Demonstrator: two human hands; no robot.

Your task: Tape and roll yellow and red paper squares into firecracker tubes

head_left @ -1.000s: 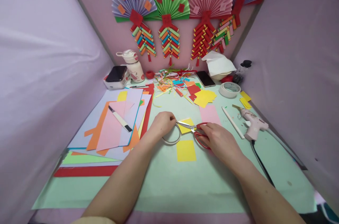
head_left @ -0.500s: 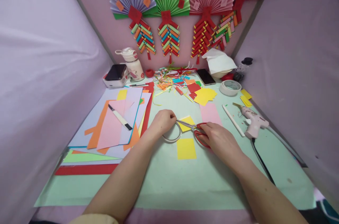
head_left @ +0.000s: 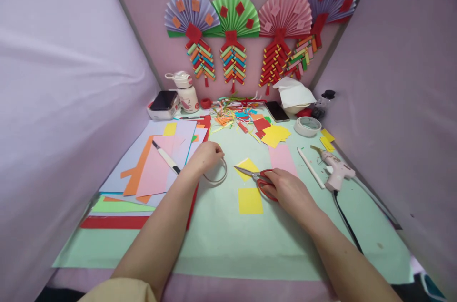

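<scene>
My left hand (head_left: 207, 157) pinches a narrow roll of tape (head_left: 216, 181), seen as a thin pale ring hanging below the fingers. In my right hand (head_left: 290, 190) is a pair of scissors (head_left: 255, 175) with red handles; the blades look nearly closed and point left. Under the blades lies a tilted yellow paper square (head_left: 250, 165) with a pale strip along its upper left edge. A second yellow paper square (head_left: 250, 202) lies flat just nearer to me. A gap separates the tape roll from the scissor tips.
Coloured paper sheets (head_left: 117, 183) are stacked at left, with a craft knife (head_left: 167, 157) on top. At right lie a white stick (head_left: 311, 169), a glue gun (head_left: 337, 171) and a wide tape roll (head_left: 307, 126). Paper scraps (head_left: 239, 114), a phone (head_left: 276, 111) and a bottle (head_left: 187, 95) stand behind.
My left hand has moved left with the tape roll, away from the scissor tips. The scissors stay over the tilted yellow square. The camera view has shifted slightly.
</scene>
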